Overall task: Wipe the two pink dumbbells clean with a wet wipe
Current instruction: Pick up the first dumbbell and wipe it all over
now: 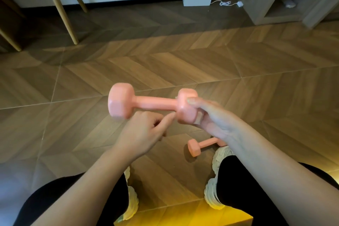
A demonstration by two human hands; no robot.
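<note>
A pink matte dumbbell [154,103] is held level, its right head gripped by the right hand [211,119]; just beneath its bar the left hand [145,132] is loosely curled, any hold untellable; a second pink dumbbell [200,146] lies on the wooden floor [73,97] below; two dumbbells are counted.

Dim, warm light, yellow glow at bottom edge; wide-angle bending, soft blur throughout.

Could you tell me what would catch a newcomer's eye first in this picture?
A pink dumbbell held level mid-frame, its right end gripped by the right hand. The left hand is just beneath its bar. A second dumbbell lies on the floor by a shoe.
</note>
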